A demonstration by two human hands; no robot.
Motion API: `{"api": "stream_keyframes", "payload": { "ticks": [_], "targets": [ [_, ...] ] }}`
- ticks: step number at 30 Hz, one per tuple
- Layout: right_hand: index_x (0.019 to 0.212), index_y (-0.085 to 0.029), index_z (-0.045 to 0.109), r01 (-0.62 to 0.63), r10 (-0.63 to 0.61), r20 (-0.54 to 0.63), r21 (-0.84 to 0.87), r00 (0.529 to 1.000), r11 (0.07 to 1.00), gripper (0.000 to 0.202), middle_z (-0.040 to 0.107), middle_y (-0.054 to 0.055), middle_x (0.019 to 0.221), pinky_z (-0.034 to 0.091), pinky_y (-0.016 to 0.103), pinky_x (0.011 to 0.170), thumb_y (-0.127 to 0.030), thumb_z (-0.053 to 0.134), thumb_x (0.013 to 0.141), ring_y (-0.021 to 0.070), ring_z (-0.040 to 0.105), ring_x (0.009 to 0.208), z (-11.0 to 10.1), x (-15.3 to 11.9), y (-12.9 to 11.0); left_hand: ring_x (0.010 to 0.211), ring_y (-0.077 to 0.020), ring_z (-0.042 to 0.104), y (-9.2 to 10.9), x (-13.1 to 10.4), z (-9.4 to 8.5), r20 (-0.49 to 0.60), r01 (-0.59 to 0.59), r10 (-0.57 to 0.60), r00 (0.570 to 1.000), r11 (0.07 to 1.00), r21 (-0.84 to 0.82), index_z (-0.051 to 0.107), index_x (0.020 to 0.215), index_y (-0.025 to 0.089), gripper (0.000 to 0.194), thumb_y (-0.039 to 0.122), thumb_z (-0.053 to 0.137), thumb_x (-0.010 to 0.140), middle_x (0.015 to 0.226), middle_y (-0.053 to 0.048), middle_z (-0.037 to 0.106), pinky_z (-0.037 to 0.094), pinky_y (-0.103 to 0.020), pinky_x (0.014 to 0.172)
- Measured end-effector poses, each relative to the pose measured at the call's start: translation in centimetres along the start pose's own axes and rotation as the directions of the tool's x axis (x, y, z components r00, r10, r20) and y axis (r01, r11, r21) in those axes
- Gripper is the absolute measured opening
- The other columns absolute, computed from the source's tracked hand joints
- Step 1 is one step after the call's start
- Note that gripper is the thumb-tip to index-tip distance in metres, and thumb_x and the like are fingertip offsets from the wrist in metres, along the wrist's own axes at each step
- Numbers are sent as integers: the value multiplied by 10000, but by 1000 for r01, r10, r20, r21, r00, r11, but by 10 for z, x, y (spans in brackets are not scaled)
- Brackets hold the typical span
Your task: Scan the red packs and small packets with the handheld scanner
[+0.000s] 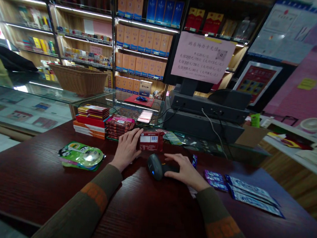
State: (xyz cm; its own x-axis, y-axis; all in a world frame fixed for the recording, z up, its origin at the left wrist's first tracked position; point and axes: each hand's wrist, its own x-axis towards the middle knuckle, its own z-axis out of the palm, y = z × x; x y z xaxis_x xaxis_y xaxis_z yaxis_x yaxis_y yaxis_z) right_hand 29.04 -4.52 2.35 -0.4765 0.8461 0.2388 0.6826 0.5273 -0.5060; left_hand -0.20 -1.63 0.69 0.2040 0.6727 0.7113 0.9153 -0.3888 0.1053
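Dark-grey plastic scanner [155,167] lies on the table [138,210] just left of the nearer, loosely curved, unclenched right hand [184,168], its handle [170,168] running rightward between thumb and fingers, while the left hand [127,148] is at the red packet's [150,141] left end, grip unclear.
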Motion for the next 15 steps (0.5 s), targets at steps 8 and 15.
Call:
{"api": "stream_keyframes", "payload": {
  "ticks": [8, 15],
  "targets": [
    [1299, -280, 599, 49, -30, 122, -151, 992, 987, 582, 675, 64, 1242, 378, 425, 999, -377, 797, 760, 274, 592, 1143, 6, -4, -5, 1302, -309, 471, -1, 1, -3, 14, 8, -8, 1000, 998, 55, 370, 1528, 213, 815, 202, 672, 771, 1521, -112, 479, 363, -436, 1047],
    [1231, -289, 634, 95, -87, 60, -157, 994, 983, 456, 700, 54, 1175, 376, 438, 1000, -324, 751, 792, 266, 614, 1108, 3, -4, 3, 1309, -309, 469, -2, 0, -2, 8, -5, 4, 1000, 999, 52, 366, 1532, 232, 828, 188, 670, 763, 1514, -110, 482, 365, -432, 1059]
  ]
}}
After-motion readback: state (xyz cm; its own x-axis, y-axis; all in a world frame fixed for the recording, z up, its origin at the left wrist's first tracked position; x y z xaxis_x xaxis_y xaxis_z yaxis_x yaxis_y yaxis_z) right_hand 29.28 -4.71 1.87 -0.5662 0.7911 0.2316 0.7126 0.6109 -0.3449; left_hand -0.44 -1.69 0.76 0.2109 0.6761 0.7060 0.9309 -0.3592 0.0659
